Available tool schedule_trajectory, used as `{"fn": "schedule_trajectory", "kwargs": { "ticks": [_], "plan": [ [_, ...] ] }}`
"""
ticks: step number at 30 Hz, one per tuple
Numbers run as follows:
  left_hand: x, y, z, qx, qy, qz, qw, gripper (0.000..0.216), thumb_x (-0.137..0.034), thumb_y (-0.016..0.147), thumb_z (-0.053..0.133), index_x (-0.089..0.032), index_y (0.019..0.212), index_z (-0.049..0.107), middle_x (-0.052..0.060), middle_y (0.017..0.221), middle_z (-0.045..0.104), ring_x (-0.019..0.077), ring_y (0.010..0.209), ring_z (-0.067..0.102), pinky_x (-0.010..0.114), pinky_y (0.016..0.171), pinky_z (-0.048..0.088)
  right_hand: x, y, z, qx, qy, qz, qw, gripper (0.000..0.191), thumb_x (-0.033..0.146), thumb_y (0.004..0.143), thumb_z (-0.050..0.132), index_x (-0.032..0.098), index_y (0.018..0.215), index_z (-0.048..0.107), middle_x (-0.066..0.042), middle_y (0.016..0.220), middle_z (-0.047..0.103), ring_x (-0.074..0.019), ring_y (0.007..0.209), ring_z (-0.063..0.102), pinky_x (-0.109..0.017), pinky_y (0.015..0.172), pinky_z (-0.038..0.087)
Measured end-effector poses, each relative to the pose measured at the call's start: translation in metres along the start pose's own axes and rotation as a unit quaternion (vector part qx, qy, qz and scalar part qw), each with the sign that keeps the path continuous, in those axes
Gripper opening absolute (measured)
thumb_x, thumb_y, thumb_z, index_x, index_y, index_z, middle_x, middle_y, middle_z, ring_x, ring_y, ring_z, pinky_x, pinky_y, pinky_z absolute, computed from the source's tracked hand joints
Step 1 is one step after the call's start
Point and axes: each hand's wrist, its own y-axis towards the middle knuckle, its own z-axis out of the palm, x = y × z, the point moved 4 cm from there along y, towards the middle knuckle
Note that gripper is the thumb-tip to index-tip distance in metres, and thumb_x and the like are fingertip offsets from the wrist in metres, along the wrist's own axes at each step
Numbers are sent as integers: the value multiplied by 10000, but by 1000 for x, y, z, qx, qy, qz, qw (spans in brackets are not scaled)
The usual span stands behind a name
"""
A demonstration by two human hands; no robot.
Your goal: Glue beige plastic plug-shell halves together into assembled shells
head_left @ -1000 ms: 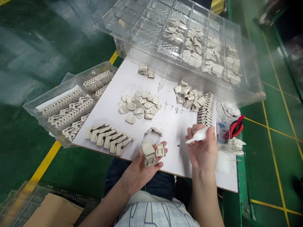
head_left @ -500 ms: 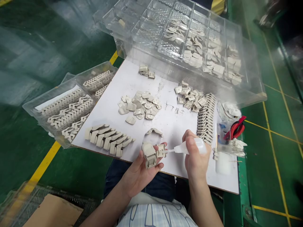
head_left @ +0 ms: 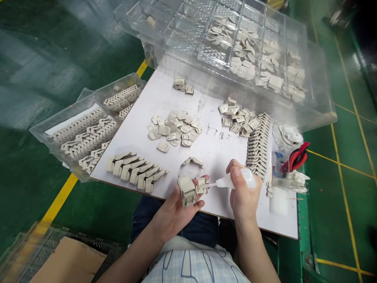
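I'm seeing a red-handled tool (head_left: 297, 158) resting to my right, cardboard (head_left: 69, 261) lying left, yellow lines (head_left: 60, 199) crossing the green floor (head_left: 17, 169).

"The tapered plastic squeeze bottle (head_left: 249, 178) is translucent white."

"And the curved plastic part (head_left: 186, 185) is beige, as is the slotted plastic plate (head_left: 202, 184)."

"The fabric top (head_left: 193, 271) shows pale blue-and-white checks?"

"Yes, with blue-outlined shapes (the loop-handled tool (head_left: 290, 165) is red and black). The flat green floor (head_left: 326, 212) bears yellow lines (head_left: 60, 202)."
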Motion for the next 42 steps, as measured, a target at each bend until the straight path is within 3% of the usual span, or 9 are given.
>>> {"fn": "schedule_trajectory", "kwargs": {
  "ticks": [8, 18, 22, 26, 28, 32, 36, 40, 42],
  "plan": [
    [1, 0, -2, 20, -18, 3, 1000, 401, -589, 734, 815, -281, 991, 830, 55, 1431, 639, 253, 1264, 506, 280, 868, 416, -4, 2, -8, -58, 21, -24, 998, 525, 454, 922, 661, 213, 568, 358, 55, 587, 276, -98, 528, 285, -303, 514, 204],
    [1, 0, -2, 25, -33, 2, 999, 374, -568, 757, 806, -279, 993, 831, 53, 1402, 669, 237, 1264, 530, 274, 866, 419, -3, 1, -10, -57, 15, 3, 998, 504, 453, 908, 682, 205, 574, 397, 57, 594, 298, -94, 534, 292, -293, 514, 202],
    [0, 1, -1, 31, -46, 2, 998, 340, -550, 745, 823, -285, 958, 839, 64, 1337, 710, 225, 1221, 568, 266, 860, 414, -2, 7, -12, -107, 67, 22, 992, 523, 569, 895, 655, 214, 597, 414, 55, 600, 314, -107, 555, 329, -277, 526, 261],
    [1, 1, -3, 33, -50, 2, 998, 339, -557, 754, 814, -287, 956, 841, 76, 1325, 709, 224, 1230, 567, 265, 856, 403, -14, 21, -15, -114, 135, 95, 980, 555, 751, 813, 623, 222, 692, 506, 43, 658, 403, -122, 604, 412, -263, 557, 338],
    [1, 1, -4, 36, -46, 1, 998, 335, -561, 756, 811, -296, 958, 840, 71, 1345, 694, 232, 1255, 552, 270, 863, 398, -22, 31, -18, -80, 96, 108, 986, 513, 731, 804, 644, 220, 800, 605, 11, 746, 515, -147, 695, 488, -277, 623, 393],
    [1, 1, -7, 32, -32, -3, 999, 348, -576, 744, 815, -310, 968, 836, 57, 1359, 676, 250, 1324, 503, 282, 902, 396, -34, 52, -19, 4, -86, 68, 994, 327, 514, 836, 699, 227, 993, 716, -27, 965, 655, -172, 804, 542, -311, 740, 423],
    [0, 1, -5, 20, -22, -1, 1000, 372, -581, 742, 813, -291, 974, 835, 72, 1346, 681, 242, 1292, 527, 276, 891, 418, -40, 58, -10, 14, -202, 64, 977, 211, 391, 838, 683, 211, 945, 712, 10, 796, 649, -152, 659, 502, -315, 686, 419],
    [-2, 0, -4, 1, -29, 0, 1000, 366, -557, 710, 849, -278, 946, 837, 65, 1357, 687, 215, 1209, 587, 257, 862, 447, -22, 43, -15, -45, -233, -37, 971, 279, 360, 830, 714, 223, 1070, 679, -39, 1016, 690, -188, 827, 616, -330, 741, 499],
    [0, -1, -3, -2, -40, -9, 999, 336, -532, 747, 834, -280, 969, 833, 61, 1401, 666, 207, 1218, 595, 252, 867, 452, -4, 28, -40, -157, -240, -119, 951, 229, 352, 847, 716, 218, 1027, 672, -51, 1009, 673, -199, 874, 638, -327, 733, 520]
  ]
}}
